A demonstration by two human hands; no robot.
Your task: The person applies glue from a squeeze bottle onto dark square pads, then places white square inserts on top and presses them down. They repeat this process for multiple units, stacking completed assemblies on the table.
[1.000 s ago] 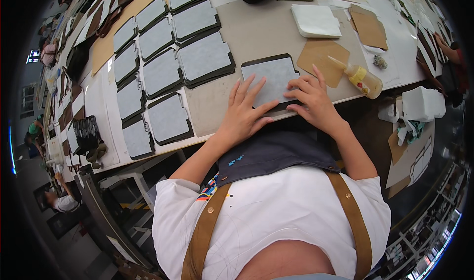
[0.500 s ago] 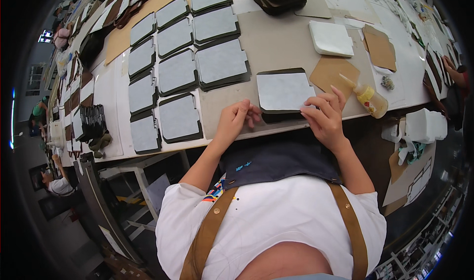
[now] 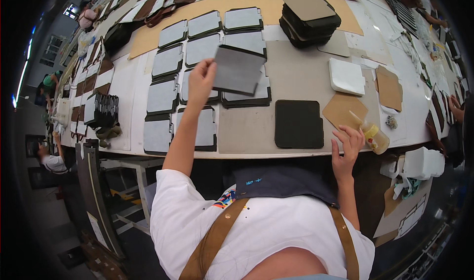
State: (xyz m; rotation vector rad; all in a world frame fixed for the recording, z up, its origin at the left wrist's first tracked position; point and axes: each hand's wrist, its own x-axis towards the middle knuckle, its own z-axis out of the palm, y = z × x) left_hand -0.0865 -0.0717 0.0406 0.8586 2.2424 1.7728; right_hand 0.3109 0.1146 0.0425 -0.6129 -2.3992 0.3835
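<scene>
My left hand (image 3: 201, 85) is raised over the rows of laid-out panels, pinching the left edge of a dark panel with a grey facing (image 3: 239, 70). That panel is tilted and covers part of the rows beneath it. A plain black panel (image 3: 298, 124) lies flat near the table's front edge. To its right, my right hand (image 3: 348, 149) hovers with its fingers apart and holds nothing. Close to those fingers stands or leans a squeeze bottle (image 3: 375, 139) with yellowish contents and a pointed nozzle; whether they touch is unclear. Several white-faced panels with black edges (image 3: 160, 95) form columns at left.
Toward the back is a black stack (image 3: 308, 26) topped by a grey board. A white stack (image 3: 346, 76) and tan cards (image 3: 345, 111) lie at right. Dark folded pieces (image 3: 101, 110) stand at the table's left. Another person's hand (image 3: 456, 110) shows at the right edge.
My left hand has lifted the white-faced panel from in front of me and carried it up and left, exposing the black panel. My right hand has let go and moved right, toward the bottle.
</scene>
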